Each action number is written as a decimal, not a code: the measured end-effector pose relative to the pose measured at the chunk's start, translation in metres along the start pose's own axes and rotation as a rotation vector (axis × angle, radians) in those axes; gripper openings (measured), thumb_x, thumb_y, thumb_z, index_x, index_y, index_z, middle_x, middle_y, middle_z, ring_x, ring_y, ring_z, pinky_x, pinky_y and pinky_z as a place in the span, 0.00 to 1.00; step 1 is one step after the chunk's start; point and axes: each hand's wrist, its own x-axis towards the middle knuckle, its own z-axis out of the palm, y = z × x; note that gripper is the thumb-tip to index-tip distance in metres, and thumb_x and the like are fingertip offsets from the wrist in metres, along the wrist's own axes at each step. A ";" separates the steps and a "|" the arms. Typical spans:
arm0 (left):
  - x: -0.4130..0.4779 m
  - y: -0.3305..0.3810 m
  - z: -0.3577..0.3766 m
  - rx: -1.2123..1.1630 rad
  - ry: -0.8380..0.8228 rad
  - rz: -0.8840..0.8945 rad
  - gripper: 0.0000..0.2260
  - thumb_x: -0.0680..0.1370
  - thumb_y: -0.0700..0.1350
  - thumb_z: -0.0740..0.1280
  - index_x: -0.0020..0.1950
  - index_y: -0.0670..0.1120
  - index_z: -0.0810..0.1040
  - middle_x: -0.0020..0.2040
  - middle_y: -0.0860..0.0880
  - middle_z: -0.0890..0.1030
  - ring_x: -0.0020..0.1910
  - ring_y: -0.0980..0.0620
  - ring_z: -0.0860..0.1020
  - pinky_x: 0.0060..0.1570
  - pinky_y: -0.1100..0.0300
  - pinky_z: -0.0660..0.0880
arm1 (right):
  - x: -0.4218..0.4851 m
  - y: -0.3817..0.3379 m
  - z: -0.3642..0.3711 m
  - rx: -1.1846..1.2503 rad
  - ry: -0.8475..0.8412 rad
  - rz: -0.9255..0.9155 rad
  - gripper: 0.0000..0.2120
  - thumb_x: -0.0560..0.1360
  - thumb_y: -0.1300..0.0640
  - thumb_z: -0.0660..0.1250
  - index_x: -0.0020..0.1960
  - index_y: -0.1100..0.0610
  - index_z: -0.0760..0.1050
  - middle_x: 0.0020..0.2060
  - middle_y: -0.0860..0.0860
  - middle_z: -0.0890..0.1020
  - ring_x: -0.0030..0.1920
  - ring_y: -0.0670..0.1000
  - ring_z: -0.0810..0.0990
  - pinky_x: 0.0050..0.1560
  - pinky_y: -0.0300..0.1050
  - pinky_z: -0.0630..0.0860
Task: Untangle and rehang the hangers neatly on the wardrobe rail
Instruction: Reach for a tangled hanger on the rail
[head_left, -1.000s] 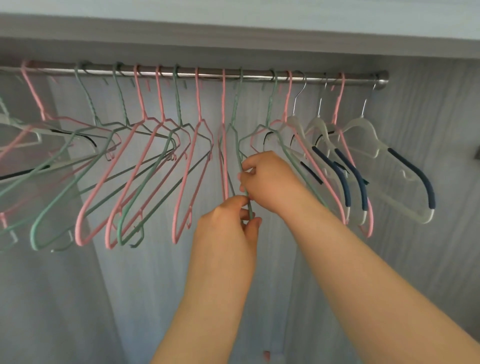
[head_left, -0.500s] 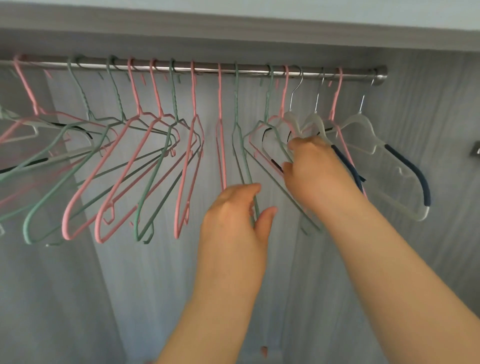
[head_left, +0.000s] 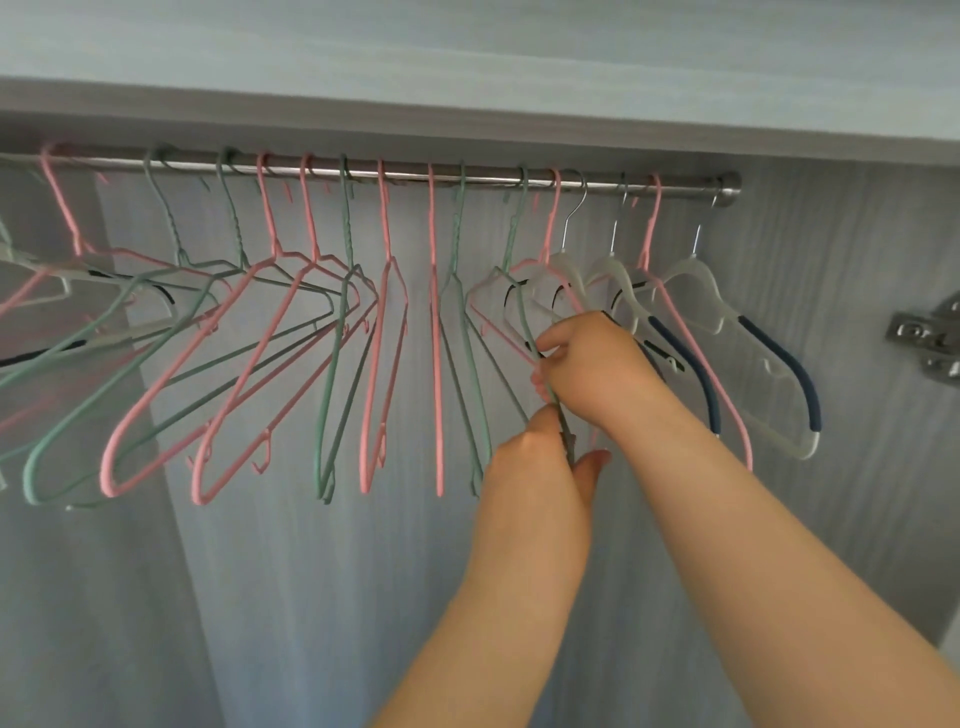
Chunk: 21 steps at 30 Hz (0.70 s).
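Right hand (head_left: 597, 366) and left hand (head_left: 535, 467), shifted right along the rail (head_left: 415, 174), now pinch the next tangled green hanger (head_left: 513, 223).

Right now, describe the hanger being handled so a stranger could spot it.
Follow the steel rail toward its right end, to the cluster of white padded hangers. At that cluster's left edge hangs a green wire hanger. It alone is gripped by both the left hand and right hand.

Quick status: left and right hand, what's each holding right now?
Left hand: closed, pinching the lower end of the green hanger.
Right hand: closed, gripping the same green hanger higher up.
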 end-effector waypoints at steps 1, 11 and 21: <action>-0.001 0.000 -0.001 -0.006 0.013 0.009 0.16 0.76 0.45 0.65 0.62 0.43 0.71 0.53 0.45 0.81 0.52 0.48 0.79 0.50 0.58 0.74 | -0.001 -0.002 0.000 0.003 -0.004 -0.005 0.14 0.76 0.66 0.57 0.59 0.66 0.76 0.53 0.61 0.82 0.55 0.59 0.80 0.58 0.52 0.77; -0.002 -0.004 -0.008 -0.015 0.103 0.038 0.10 0.76 0.41 0.63 0.58 0.43 0.74 0.46 0.45 0.82 0.45 0.47 0.80 0.45 0.56 0.75 | -0.003 -0.011 0.006 0.014 -0.001 -0.080 0.16 0.77 0.66 0.57 0.62 0.65 0.74 0.56 0.60 0.81 0.57 0.58 0.79 0.59 0.50 0.77; -0.009 -0.002 -0.013 0.026 0.115 0.128 0.15 0.75 0.44 0.66 0.59 0.42 0.72 0.51 0.43 0.80 0.51 0.46 0.78 0.50 0.58 0.72 | -0.016 0.009 -0.011 0.007 0.285 -0.142 0.15 0.77 0.62 0.61 0.62 0.56 0.75 0.58 0.54 0.81 0.58 0.56 0.79 0.56 0.42 0.73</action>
